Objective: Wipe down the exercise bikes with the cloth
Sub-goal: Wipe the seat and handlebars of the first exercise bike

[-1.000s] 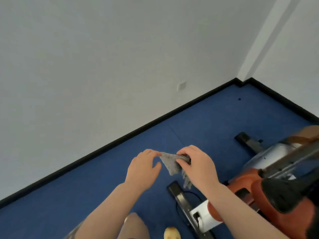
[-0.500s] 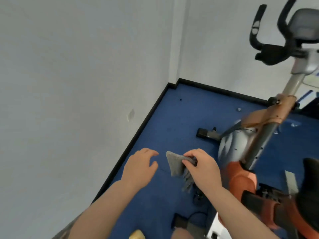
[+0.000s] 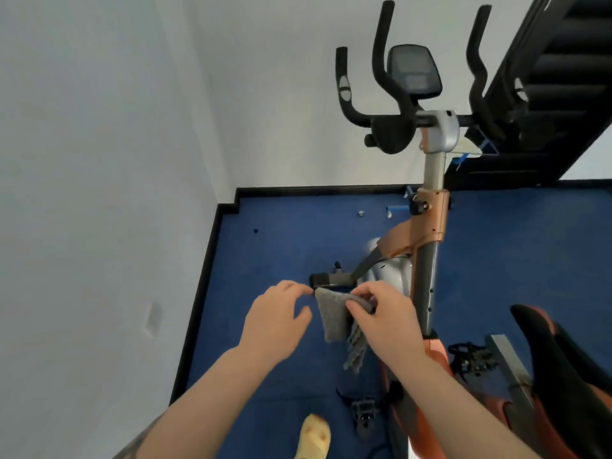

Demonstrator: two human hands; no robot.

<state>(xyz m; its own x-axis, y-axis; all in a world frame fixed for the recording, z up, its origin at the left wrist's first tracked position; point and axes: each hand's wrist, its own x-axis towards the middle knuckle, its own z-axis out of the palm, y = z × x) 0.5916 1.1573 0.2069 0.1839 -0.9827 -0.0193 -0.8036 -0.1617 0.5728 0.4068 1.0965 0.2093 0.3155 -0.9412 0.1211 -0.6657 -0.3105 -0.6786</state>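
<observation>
A folded grey cloth (image 3: pixel 332 314) hangs in front of me, pinched at its upper right corner by my right hand (image 3: pixel 385 318). My left hand (image 3: pixel 276 318) hovers just left of the cloth with loosely curled fingers, holding nothing. Behind the hands stands an orange and silver exercise bike (image 3: pixel 424 233) with black handlebars (image 3: pixel 384 81) and a dark console (image 3: pixel 414 71) at the top. Its black saddle (image 3: pixel 563 366) sits at the lower right, and a pedal (image 3: pixel 364 412) shows below my right forearm.
White walls meet in a corner at the upper left, with a black skirting board along the blue floor (image 3: pixel 281 233). A black slatted structure (image 3: pixel 556 87) stands at the upper right behind the bike. My yellow shoe (image 3: pixel 314 435) is at the bottom.
My view has swung right and up, bringing the whole bike and its handlebars into sight. My left hand has let go of the cloth, which now stays only in my right hand.
</observation>
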